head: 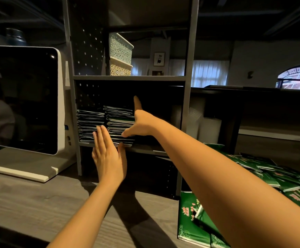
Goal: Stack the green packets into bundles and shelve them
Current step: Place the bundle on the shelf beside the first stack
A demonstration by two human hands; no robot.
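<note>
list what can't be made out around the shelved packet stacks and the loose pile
Head view throughout:
- Right-hand stack of green packets: its right side, behind the right hand.
- That hand's lower fingers: behind its own palm.
- Loose pile of green packets on the wooden table: count unknowable, cut by the right forearm and frame edge.
- Bay under the grey metal shelf board: too dark.

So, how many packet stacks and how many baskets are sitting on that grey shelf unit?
Packet stacks: 2, side by side
Lattice baskets: 2, pale green on top of cream
Total: 4
</note>
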